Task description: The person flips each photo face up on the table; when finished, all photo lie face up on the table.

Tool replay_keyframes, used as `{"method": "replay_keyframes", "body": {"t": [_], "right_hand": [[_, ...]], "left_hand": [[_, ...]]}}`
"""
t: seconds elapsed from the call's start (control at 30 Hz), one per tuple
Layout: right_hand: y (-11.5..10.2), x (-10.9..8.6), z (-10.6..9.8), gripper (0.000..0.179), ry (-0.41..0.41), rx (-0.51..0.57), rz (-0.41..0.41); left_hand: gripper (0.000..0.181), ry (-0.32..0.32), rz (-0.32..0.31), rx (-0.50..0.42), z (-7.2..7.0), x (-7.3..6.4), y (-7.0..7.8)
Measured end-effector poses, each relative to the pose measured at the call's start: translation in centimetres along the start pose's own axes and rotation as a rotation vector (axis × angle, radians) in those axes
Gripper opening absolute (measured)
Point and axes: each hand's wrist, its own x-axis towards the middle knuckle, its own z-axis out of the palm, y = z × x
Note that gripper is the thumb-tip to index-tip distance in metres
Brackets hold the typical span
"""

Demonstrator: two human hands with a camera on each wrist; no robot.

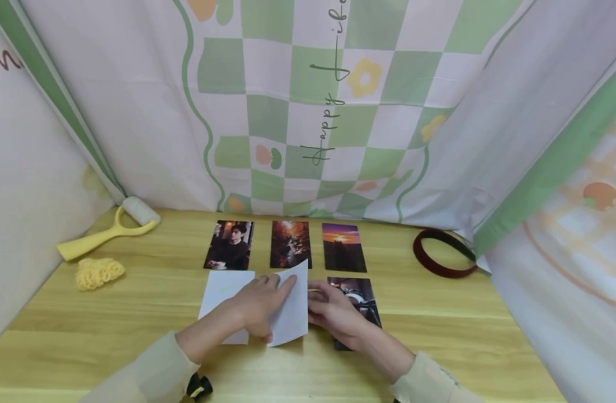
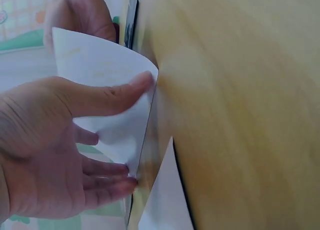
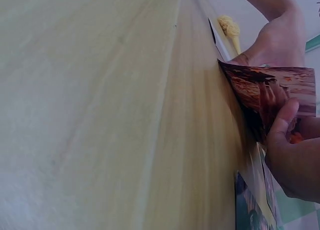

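A photo card [image 1: 296, 316] stands tilted up from the table, its blank white back toward the head camera. Across that back lies my left hand [image 1: 257, 302], gripping the card by its edges. At the card's right edge, my right hand [image 1: 338, 316] holds it from the picture side. The right wrist view shows the reddish-orange picture [image 3: 245, 82] with the right thumb on it. Left of this card is a white face-down card [image 1: 227, 285], partly covered by the left forearm. Under the right hand lies a camera photo card [image 1: 370, 308], partly hidden.
Behind the hands lie three picture cards: a portrait [image 1: 229, 246], an autumn stream [image 1: 290, 243] and a sunset [image 1: 344, 249]. Further left are a yellow-handled roller [image 1: 111, 229] and a yellow yarn bundle [image 1: 100, 273]. A dark red band [image 1: 441, 271] sits at the right. Printed cloth [image 1: 313, 123] hangs behind.
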Motion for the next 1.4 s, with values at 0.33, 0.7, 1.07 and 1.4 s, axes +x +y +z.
{"method": "replay_keyframes", "body": {"t": [0.33,0.7,1.07,1.4], "right_hand": [[0.0,-0.2,0.0,0.053,-0.007,0.026,0.013],[0.6,-0.4,0.6,0.066,-0.068,0.069,-0.003],[1.3,-0.5,1.3,0.073,-0.069,-0.258,-0.112],[1.3,-0.6,1.6,0.073,0.02,-0.639,-0.238]], "left_hand": [[0.096,-0.036,0.072,-0.614,-0.1,0.2,-0.1],[0.085,-0.239,0.044,-1.431,-0.2,0.6,-1.2],[0.099,-0.151,0.044,-1.64,0.6,0.5,-0.9],[0.105,-0.174,0.129,-1.764,1.2,0.1,-1.9]]}}
